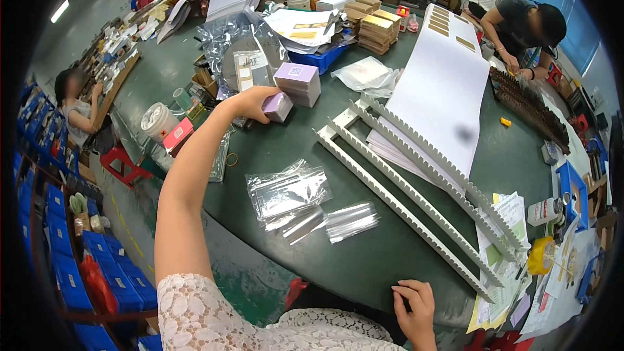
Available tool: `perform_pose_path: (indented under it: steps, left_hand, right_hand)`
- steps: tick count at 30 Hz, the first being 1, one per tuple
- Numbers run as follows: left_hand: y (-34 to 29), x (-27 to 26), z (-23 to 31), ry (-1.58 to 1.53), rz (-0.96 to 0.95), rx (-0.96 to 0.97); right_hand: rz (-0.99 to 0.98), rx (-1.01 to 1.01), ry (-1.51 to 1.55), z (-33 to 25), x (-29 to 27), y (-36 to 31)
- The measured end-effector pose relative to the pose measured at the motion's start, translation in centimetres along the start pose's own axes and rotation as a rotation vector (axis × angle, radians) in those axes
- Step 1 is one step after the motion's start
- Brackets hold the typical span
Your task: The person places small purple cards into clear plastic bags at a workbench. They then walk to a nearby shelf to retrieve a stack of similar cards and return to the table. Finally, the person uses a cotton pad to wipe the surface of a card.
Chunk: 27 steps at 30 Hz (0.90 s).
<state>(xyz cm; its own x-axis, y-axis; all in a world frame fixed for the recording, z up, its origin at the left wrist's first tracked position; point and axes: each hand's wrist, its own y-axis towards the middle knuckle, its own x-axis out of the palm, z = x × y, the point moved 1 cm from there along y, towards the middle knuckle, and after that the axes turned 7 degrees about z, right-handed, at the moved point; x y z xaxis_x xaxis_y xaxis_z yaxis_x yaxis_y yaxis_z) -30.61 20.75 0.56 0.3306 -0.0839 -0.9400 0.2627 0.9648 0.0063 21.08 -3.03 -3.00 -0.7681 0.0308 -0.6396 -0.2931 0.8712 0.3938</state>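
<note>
My left hand (pixel 253 103) reaches across the green table with its fingers closed round a small lilac-topped block of cards (pixel 278 107). Just behind it stands a taller lilac-topped stack of cards (pixel 299 84). My right hand (pixel 415 304) is at the table's near edge, its fingers loosely bent and apart, with nothing seen in it. Between the hands lie clear plastic bags (pixel 289 192) and a smaller pile of clear sleeves (pixel 351 221). To their right, long white notched racks (pixel 416 198) run slantwise over the table.
A white tub (pixel 159 121) and a red-topped card stack (pixel 177 135) stand left of my forearm. Behind are a silver plastic bag (pixel 224 42), a blue tray (pixel 318 60) and bundled brown cards (pixel 377 31). A long white sheet (pixel 442 84) lies right; a co-worker (pixel 530 29) works beyond it.
</note>
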Motion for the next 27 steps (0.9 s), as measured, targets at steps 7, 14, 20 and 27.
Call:
perform_pose_path:
  steps: [7,14,20,27]
  left_hand:
    - [1.6,0.8,2.0,0.179,0.022,0.117]
    - [2.1,1.1,2.8,0.23,-0.052,0.072]
    - [2.7,1.1,3.2,0.3,-0.104,0.044]
    - [2.1,0.6,4.0,0.434,-0.159,0.047]
  right_hand:
    - [-0.003,0.005,0.004,0.0,0.0,0.1]
    - [-0.009,0.041,-0.009,-0.3,0.0,0.0]
    - [0.0,-0.006,-0.033,0.0,0.1,0.0]
    - [0.013,-0.023,-0.033,-0.1,0.2,-0.1]
